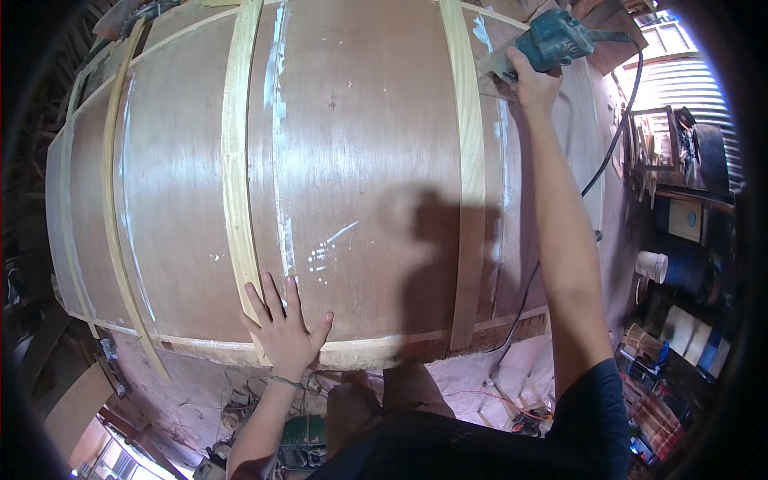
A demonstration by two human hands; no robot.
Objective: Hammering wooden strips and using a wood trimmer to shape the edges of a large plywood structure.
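Observation:
A large brown plywood panel (364,136) carries pale wooden strips (237,160) and lines of white smears. My left hand (288,332) is spread flat near the panel's near edge, over the lower end of one strip and the plywood beside it. At the upper right, my right hand (534,84) grips a teal power tool (552,40), whose lower part sits on or close to the panel beside the right-hand strip (468,152). A black cord (636,88) runs from the tool down the right side. My shadow falls across the middle right of the panel.
Below the near edge lie cables and tools on the floor (160,384), around my legs. The right side holds a wooden rack (652,136), a white bucket (652,264) and assorted clutter, with corrugated metal sheeting behind. Curved boards (72,408) lean at lower left.

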